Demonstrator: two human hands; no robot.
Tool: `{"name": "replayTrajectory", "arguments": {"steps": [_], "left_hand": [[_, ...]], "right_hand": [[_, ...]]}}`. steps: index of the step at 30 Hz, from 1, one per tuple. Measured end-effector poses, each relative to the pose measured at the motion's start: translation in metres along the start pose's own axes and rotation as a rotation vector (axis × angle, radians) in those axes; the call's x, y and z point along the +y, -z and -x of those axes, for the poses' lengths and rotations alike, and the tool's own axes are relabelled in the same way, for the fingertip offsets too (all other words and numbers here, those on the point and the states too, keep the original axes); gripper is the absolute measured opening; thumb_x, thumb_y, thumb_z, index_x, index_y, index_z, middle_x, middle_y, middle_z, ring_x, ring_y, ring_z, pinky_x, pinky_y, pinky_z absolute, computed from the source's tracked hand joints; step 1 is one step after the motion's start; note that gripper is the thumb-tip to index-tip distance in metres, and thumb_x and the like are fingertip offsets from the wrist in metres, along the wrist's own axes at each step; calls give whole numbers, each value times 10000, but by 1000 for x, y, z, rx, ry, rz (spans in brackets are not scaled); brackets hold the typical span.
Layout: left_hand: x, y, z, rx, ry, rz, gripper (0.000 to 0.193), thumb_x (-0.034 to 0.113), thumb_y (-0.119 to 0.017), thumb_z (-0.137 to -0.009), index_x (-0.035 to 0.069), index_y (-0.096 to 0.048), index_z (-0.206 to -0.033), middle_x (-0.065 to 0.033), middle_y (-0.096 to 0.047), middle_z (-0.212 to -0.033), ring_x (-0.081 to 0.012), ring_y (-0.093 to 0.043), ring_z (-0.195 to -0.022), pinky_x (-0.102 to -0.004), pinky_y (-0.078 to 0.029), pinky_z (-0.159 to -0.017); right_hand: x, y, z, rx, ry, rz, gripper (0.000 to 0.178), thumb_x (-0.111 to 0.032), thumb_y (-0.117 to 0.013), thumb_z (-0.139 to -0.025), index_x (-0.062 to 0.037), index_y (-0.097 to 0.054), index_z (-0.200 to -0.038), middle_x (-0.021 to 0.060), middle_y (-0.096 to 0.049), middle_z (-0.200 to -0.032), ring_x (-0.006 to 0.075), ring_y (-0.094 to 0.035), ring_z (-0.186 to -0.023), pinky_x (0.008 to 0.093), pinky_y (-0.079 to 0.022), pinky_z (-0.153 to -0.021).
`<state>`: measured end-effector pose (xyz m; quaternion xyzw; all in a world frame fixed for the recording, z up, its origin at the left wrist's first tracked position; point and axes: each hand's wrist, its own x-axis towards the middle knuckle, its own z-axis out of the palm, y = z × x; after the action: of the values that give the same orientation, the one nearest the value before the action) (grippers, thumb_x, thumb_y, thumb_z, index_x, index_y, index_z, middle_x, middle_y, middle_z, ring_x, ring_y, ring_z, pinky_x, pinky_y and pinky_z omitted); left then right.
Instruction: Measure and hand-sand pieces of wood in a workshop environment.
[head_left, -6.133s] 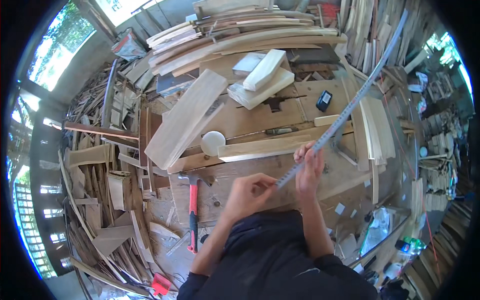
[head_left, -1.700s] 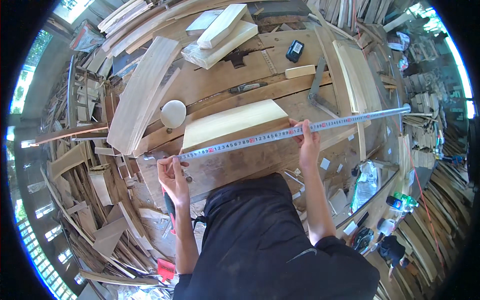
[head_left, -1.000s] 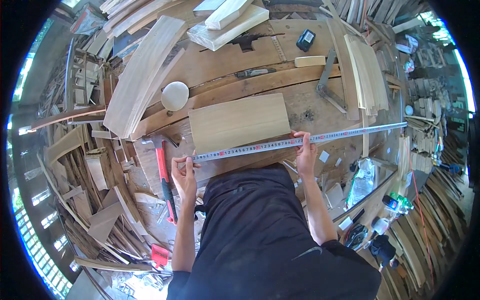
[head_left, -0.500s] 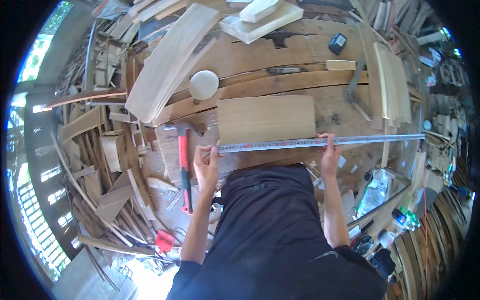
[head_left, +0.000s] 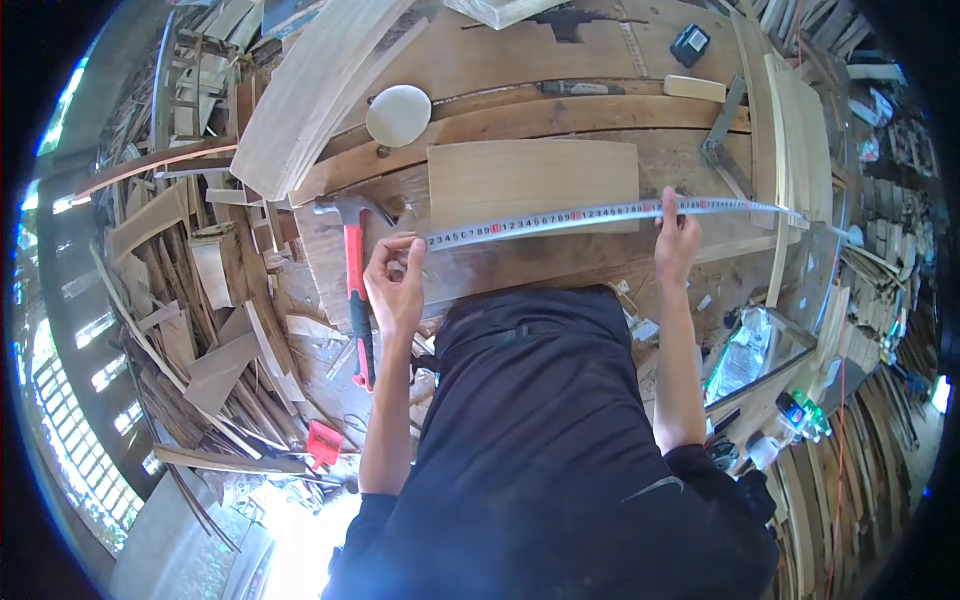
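Observation:
A long, thin steel ruler (head_left: 540, 224) with black and red markings runs left to right between my hands. Its left end is pinched by my left hand (head_left: 397, 285). Further along, my right hand (head_left: 678, 245) grips it between thumb and fingers. Past that hand the ruler extends to the right and bends slightly downward. A flat rectangular wooden board (head_left: 535, 175) lies on the workbench (head_left: 560, 262) just beyond my hands, and the ruler crosses over its near part. To the left of my left hand rests a claw hammer (head_left: 355, 265) with a red and black handle.
A round pale disc (head_left: 398, 115) and long planks (head_left: 310, 95) lie at the far left. Toward the far right are a tape measure (head_left: 690, 45), a small wood block (head_left: 695, 89) and a metal square (head_left: 720, 140). Scrap wood (head_left: 215, 270) crowds the left side.
The ruler has gone from along the board's near edge to across its near part, and now bows. Both hands have shifted away from my body with it. The view has tilted slightly.

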<state>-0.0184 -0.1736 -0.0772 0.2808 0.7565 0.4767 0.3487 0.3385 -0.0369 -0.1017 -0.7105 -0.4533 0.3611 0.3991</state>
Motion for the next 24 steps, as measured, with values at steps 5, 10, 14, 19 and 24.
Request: {"name": "replayTrajectory", "arguments": {"steps": [5,10,14,19,24], "left_hand": [[13,15,-5,-19,30,-21,131,162,-763,-989,36,-733,-1008,-8,-690,-866,-43,-591,-722,-223,-441,-621],[3,38,-9,-6,32,-2,122,158,-724,-1028,45,-702,-1068,23,-663,-886,-39,-599,-814,-207,-459,-725],[15,44,-8,-76,21,-93,133,157,-704,-1040,40,-660,-1085,15,-664,-923,-46,-612,-853,-209,-476,-761],[25,39,-11,-108,-16,-260,139,168,-740,-1009,33,-709,-1005,41,-643,-804,-22,-550,-701,-216,-408,-630],[25,32,-11,-228,0,-390,172,199,-771,-977,27,-768,-988,-10,-742,-823,-25,-507,-609,-235,-367,-565]], "right_hand": [[-3,-12,2,-99,-93,-311,323,-394,-638,-1087,-77,-690,-1058,-57,-538,-809,42,-452,-708,221,-364,-630],[-1,-24,26,-75,57,-330,272,-336,-553,-1132,-107,-641,-1015,-64,-521,-841,36,-458,-725,225,-371,-648],[-1,-23,36,-27,181,-331,274,-320,-509,-1148,-101,-623,-1028,-46,-532,-871,47,-463,-759,232,-375,-682],[3,-19,21,-17,192,-329,271,-320,-504,-1148,-85,-633,-1107,-32,-541,-913,62,-469,-789,240,-389,-707],[-13,-11,-36,-120,129,73,503,-479,-639,-1067,-85,-579,-760,-44,-485,-719,66,-433,-670,285,-342,-591]]}}
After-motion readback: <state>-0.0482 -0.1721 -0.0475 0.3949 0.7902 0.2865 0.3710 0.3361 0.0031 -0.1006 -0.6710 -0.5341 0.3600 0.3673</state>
